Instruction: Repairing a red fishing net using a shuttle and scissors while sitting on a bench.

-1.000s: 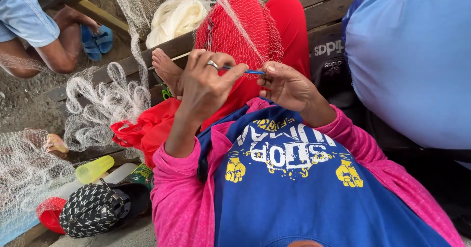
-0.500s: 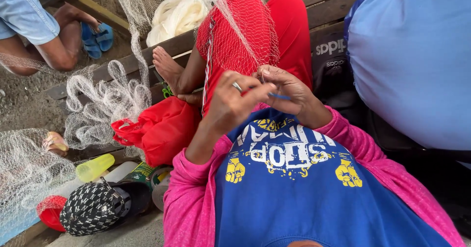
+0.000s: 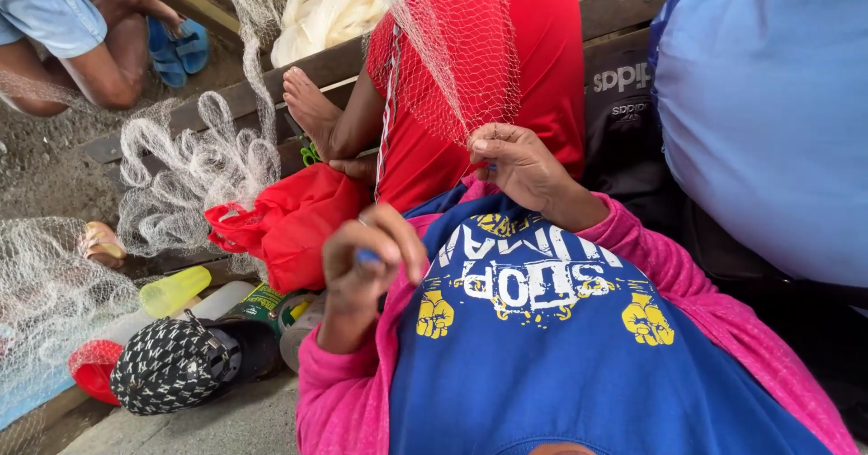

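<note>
My left hand (image 3: 371, 260) is pulled back near my chest, fingers closed around a small blue netting needle (image 3: 367, 257). My right hand (image 3: 515, 165) is further out, pinching the thin white fishing net (image 3: 452, 66) that drapes over my red-trousered knee (image 3: 470, 21). I wear a pink long-sleeved top under a blue printed shirt (image 3: 542, 328). The thread between needle and net is too fine to see.
A red cloth bag (image 3: 289, 224) lies by my bare foot (image 3: 307, 107) on a wooden bench. Below left are a patterned cap (image 3: 172, 364), a yellow cup (image 3: 176, 289) and more net (image 3: 54, 292). One person in blue crouches top left; another in light blue sits close on my right.
My left hand has drawn back from the net toward my chest, carrying the blue needle. My right hand has stayed on the net at my knee.
</note>
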